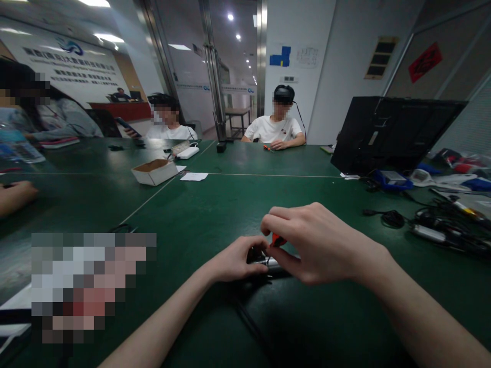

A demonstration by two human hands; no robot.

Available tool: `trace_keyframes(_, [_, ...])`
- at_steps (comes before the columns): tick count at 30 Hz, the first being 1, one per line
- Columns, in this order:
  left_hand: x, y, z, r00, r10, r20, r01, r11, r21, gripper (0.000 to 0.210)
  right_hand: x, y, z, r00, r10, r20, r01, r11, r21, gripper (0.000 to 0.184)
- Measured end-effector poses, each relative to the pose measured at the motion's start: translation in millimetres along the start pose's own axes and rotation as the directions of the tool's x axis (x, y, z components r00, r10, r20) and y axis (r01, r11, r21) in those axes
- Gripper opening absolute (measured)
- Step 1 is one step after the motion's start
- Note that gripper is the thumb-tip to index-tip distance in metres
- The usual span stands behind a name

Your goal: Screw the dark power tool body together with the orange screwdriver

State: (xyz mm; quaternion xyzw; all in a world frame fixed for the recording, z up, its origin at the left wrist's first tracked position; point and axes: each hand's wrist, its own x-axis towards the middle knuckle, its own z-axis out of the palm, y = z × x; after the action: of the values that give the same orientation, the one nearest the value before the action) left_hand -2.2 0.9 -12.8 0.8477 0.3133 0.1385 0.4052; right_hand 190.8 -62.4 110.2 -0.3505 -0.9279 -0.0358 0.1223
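Observation:
My left hand (240, 258) rests low over the green table, its fingers curled round a silver and black cylindrical device (273, 263). From above, my right hand (307, 243) pinches an orange-handled screwdriver (278, 239) between thumb and fingers. Its tip is hidden by my fingers, so I cannot tell whether it touches the device. A dark cable (249, 319) runs from near the device toward me. Part of the silver body is covered by both hands.
A white box (155, 172) and paper (194, 177) lie beyond my left hand. At right stand a black monitor (395, 133) and tangled cables with silver tools (427, 234). People sit across and left; one's hand (17, 197) is at the left edge.

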Motion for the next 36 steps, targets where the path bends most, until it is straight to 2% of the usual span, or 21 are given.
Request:
trace_keyframes(5, [0.3, 0.6, -0.6, 0.999, -0.037, 0.002, 0.037, 0.998, -0.042, 0.031, 0.8, -0.7, -0.1, 1.0, 0.009, 0.016, -0.01, 1.0, 0.018, 0.01])
trace_keyframes(13, [0.3, -1.5, 1.1, 0.998, -0.059, 0.035, 0.063, 0.989, -0.136, 0.034, 1.1, 2.4, 4.0, 1.0, 0.029, 0.002, -0.029, 0.998, -0.062, 0.014])
trace_keyframes(17, [1.0, -4.7, 2.3, 0.997, -0.046, 0.065, 0.055, 0.986, -0.155, 0.034, -0.4, 1.3, 0.1, 0.999, 0.016, 0.037, -0.017, 0.999, 0.027, 0.01])
trace_keyframes(21, [0.4, -1.8, 1.4, 0.998, -0.046, 0.042, 0.051, 0.99, -0.132, 0.032, -1.8, -0.7, -2.6, 0.998, 0.005, 0.062, -0.011, 0.995, 0.1, 0.009])
trace_keyframes(26, [-1.0, 2.5, 0.0, 0.996, -0.071, 0.045, 0.078, 0.984, -0.158, 0.031, -0.2, 0.6, 0.2, 0.999, 0.02, 0.046, -0.022, 0.998, 0.061, 0.012])
trace_keyframes(36, [1.1, -4.1, 1.3, 0.993, -0.048, 0.104, 0.068, 0.978, -0.198, 0.032, -0.3, 1.6, 2.8, 0.999, 0.032, -0.001, -0.032, 0.997, -0.064, 0.013])
